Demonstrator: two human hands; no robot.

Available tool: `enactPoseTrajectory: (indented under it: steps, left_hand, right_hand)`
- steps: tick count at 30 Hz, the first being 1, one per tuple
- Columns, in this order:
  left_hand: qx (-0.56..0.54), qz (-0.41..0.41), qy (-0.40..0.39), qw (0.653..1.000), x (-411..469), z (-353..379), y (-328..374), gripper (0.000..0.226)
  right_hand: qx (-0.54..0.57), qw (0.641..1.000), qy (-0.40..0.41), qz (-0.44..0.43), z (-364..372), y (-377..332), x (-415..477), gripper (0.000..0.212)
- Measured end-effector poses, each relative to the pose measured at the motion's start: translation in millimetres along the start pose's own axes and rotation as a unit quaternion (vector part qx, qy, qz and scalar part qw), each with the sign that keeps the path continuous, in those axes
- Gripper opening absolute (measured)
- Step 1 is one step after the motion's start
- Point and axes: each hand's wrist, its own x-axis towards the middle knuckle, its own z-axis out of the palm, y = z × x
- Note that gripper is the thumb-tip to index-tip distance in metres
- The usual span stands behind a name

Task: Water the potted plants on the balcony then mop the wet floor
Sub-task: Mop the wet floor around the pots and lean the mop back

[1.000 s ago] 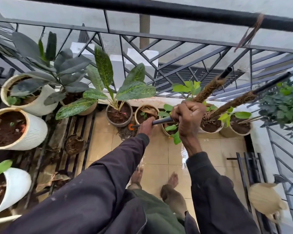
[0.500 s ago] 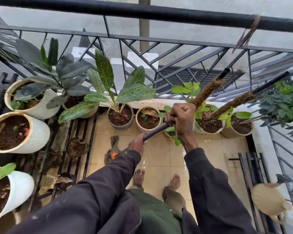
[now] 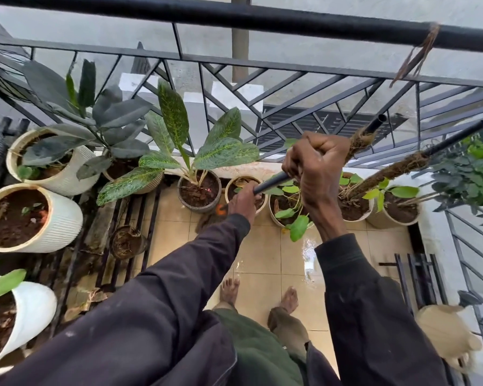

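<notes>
Head view: both hands are on the mop handle (image 3: 271, 183). The right hand (image 3: 315, 160) is fisted round the upper end, and the left hand (image 3: 243, 201) is wrapped round it lower down, by the orange fitting (image 3: 221, 208). The mop head (image 3: 205, 222) sits on the tiled floor (image 3: 262, 246), just near of the dark pot (image 3: 198, 203) in the far row, partly hidden by the left sleeve. A wet patch (image 3: 308, 257) lies right of centre, just beyond the feet. White ribbed pots (image 3: 62, 218) stand at left.
</notes>
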Motion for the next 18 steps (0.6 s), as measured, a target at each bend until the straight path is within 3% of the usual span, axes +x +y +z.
enactPoseTrajectory:
  steps: [5,11,18]
  left_hand:
    - [-0.04,0.001,-0.065,0.997,16,12,-18,0.027]
    - [-0.058,-0.03,-0.051,0.997,12,10,-10,0.032]
    - [-0.004,-0.047,-0.051,0.998,-21,20,-39,0.015]
  right_hand:
    - [-0.015,0.999,0.041,0.033,0,24,8,0.041]
    - [-0.014,0.998,0.018,0.052,3,24,19,0.033]
    - [0.021,0.996,-0.002,0.087,-4,37,13,0.039]
